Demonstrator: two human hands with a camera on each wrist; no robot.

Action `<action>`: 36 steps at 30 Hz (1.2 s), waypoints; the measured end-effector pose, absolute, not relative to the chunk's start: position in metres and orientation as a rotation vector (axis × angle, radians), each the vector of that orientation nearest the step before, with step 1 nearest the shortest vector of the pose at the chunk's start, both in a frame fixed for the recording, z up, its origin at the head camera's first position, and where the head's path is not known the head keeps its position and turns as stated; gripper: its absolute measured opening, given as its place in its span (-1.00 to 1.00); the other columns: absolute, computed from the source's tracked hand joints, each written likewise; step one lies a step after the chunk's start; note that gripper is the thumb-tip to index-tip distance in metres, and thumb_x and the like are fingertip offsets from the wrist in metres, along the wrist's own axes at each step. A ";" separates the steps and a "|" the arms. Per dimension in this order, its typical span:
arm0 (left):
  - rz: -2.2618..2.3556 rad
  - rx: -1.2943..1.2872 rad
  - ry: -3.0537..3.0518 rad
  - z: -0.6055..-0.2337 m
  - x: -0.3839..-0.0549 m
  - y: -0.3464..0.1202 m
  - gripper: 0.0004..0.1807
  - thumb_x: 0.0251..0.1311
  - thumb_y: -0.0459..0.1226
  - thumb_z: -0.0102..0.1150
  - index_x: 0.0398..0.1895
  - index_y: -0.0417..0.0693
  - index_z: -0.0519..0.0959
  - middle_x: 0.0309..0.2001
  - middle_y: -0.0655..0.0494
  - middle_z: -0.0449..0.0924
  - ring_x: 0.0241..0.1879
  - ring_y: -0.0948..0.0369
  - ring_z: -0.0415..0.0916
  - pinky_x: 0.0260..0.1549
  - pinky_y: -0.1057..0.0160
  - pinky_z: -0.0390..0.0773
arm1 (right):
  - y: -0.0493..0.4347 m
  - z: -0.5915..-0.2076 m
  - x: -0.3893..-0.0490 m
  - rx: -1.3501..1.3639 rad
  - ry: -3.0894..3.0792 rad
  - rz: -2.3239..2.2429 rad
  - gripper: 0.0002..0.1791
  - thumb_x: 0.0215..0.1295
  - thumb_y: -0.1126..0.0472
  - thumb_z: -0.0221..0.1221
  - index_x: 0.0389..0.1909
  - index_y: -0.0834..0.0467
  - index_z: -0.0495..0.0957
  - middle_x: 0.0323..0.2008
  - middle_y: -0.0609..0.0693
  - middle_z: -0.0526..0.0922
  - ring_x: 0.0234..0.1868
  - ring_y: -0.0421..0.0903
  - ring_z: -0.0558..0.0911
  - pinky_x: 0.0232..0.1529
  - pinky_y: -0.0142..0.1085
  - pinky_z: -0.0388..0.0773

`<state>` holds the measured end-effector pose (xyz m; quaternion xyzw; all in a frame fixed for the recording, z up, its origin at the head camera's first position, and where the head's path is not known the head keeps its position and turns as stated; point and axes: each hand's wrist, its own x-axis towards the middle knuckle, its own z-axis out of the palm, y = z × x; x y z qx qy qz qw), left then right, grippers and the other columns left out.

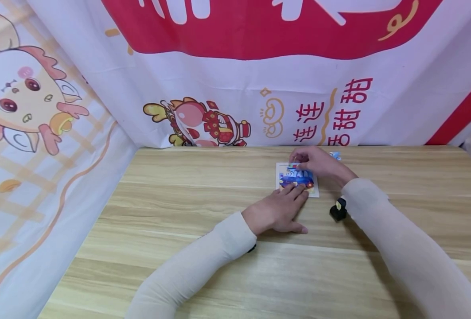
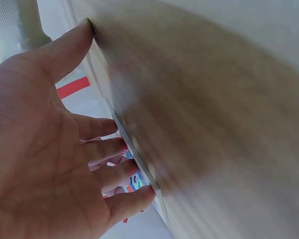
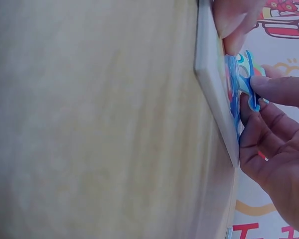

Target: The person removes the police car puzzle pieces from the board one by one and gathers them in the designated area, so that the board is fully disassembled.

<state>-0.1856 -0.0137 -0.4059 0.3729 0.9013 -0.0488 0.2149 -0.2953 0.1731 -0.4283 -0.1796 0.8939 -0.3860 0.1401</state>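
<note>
A small square jigsaw puzzle with a white border and a blue cartoon car lies near the table's back edge. My right hand is over its far side. Between thumb and fingers it pinches a puzzle piece, tilted up from the picture in the right wrist view. The left hand lies with fingers spread, fingertips resting on the puzzle's near part and thumb on the table. In the left wrist view, the left fingers reach over the board's edge. Fingers cover parts of the picture.
Beyond the right wrist, another light-blue piece lies by the table's back edge. A black device hangs beneath the right cuff. The wooden table meets a printed cloth behind and at the left.
</note>
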 end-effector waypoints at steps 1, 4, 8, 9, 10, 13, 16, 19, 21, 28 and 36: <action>-0.132 1.034 2.500 -0.405 -0.186 -0.013 0.09 0.38 0.36 0.07 0.74 0.06 -0.11 0.75 0.11 -0.25 0.73 0.07 -0.25 0.63 0.01 0.12 | 0.173 -0.428 -0.295 -0.519 2.583 -1.114 -0.76 0.46 0.42 0.17 0.04 0.17 0.68 -0.02 0.16 0.69 0.04 0.09 0.60 0.23 0.04 0.49; -0.113 1.029 2.507 -0.403 -0.186 -0.012 0.09 0.35 0.34 0.13 0.73 0.04 -0.07 0.75 0.09 -0.21 0.72 0.05 -0.21 0.62 -0.01 0.15 | 0.172 -0.427 -0.295 -0.521 2.591 -1.107 -0.76 0.45 0.42 0.18 0.03 0.17 0.68 -0.05 0.16 0.68 0.01 0.08 0.58 0.17 -0.01 0.48; -0.101 1.033 2.517 -0.402 -0.186 -0.011 0.11 0.32 0.32 0.19 0.72 0.02 -0.03 0.74 0.06 -0.16 0.71 0.02 -0.15 0.61 -0.03 0.19 | 0.171 -0.429 -0.296 -0.529 2.601 -1.093 -0.77 0.44 0.44 0.18 0.01 0.18 0.67 -0.08 0.15 0.67 -0.02 0.07 0.58 0.13 -0.05 0.48; -0.099 1.034 2.519 -0.402 -0.186 -0.011 0.11 0.32 0.32 0.20 0.72 0.02 -0.03 0.74 0.06 -0.16 0.71 0.02 -0.15 0.60 -0.04 0.19 | 0.171 -0.429 -0.296 -0.528 2.600 -1.093 -0.77 0.44 0.44 0.18 0.01 0.18 0.67 -0.07 0.16 0.68 -0.01 0.08 0.58 0.14 -0.04 0.49; -0.099 1.036 2.519 -0.402 -0.186 -0.011 0.12 0.31 0.32 0.21 0.72 0.02 -0.03 0.74 0.05 -0.16 0.71 0.01 -0.14 0.60 -0.04 0.19 | 0.171 -0.430 -0.296 -0.526 2.601 -1.091 -0.77 0.43 0.44 0.18 0.01 0.18 0.67 -0.07 0.16 0.68 -0.01 0.08 0.59 0.14 -0.04 0.49; -0.092 1.042 2.529 -0.404 -0.187 -0.011 0.13 0.28 0.33 0.24 0.72 0.03 -0.02 0.73 0.03 -0.13 0.71 0.00 -0.12 0.60 -0.04 0.19 | 0.170 -0.430 -0.296 -0.523 2.599 -1.094 -0.77 0.44 0.44 0.18 0.01 0.17 0.67 -0.05 0.16 0.68 0.01 0.08 0.60 0.17 -0.01 0.50; -0.089 1.053 2.549 -0.406 -0.189 -0.012 0.15 0.23 0.35 0.28 0.71 0.06 0.00 0.72 -0.01 -0.10 0.70 -0.03 -0.10 0.59 -0.06 0.21 | 0.170 -0.431 -0.296 -0.536 2.603 -1.093 -0.77 0.44 0.43 0.18 0.02 0.18 0.67 -0.05 0.17 0.69 0.02 0.09 0.60 0.17 0.01 0.50; -0.084 1.054 2.560 -0.408 -0.191 -0.012 0.18 0.19 0.37 0.29 0.72 0.11 0.00 0.72 -0.04 -0.11 0.70 -0.05 -0.11 0.58 -0.10 0.23 | 0.169 -0.431 -0.296 -0.551 2.602 -1.097 -0.76 0.43 0.44 0.18 0.02 0.19 0.67 -0.05 0.17 0.69 0.02 0.10 0.61 0.16 0.00 0.49; -0.077 1.050 2.561 -0.408 -0.191 -0.013 0.19 0.17 0.38 0.30 0.72 0.13 -0.01 0.73 -0.04 -0.12 0.70 -0.05 -0.13 0.58 -0.11 0.23 | 0.169 -0.431 -0.296 -0.560 2.604 -1.096 -0.76 0.43 0.45 0.18 0.02 0.19 0.67 -0.06 0.18 0.70 0.02 0.09 0.61 0.15 -0.02 0.49; -0.062 1.044 2.555 -0.406 -0.193 -0.013 0.20 0.16 0.38 0.32 0.72 0.16 -0.01 0.73 -0.04 -0.13 0.70 -0.06 -0.14 0.59 -0.12 0.21 | 0.169 -0.427 -0.294 -0.554 2.614 -1.095 -0.76 0.43 0.45 0.18 0.02 0.21 0.67 -0.06 0.19 0.69 0.02 0.10 0.61 0.16 -0.01 0.49; -0.083 1.034 2.570 -0.407 -0.194 -0.010 0.21 0.12 0.40 0.33 0.72 0.18 0.01 0.72 -0.03 -0.08 0.69 -0.06 -0.09 0.59 -0.09 0.20 | 0.170 -0.427 -0.295 -0.525 2.603 -1.104 -0.77 0.44 0.42 0.18 0.02 0.18 0.67 -0.06 0.16 0.67 0.00 0.08 0.58 0.12 -0.06 0.47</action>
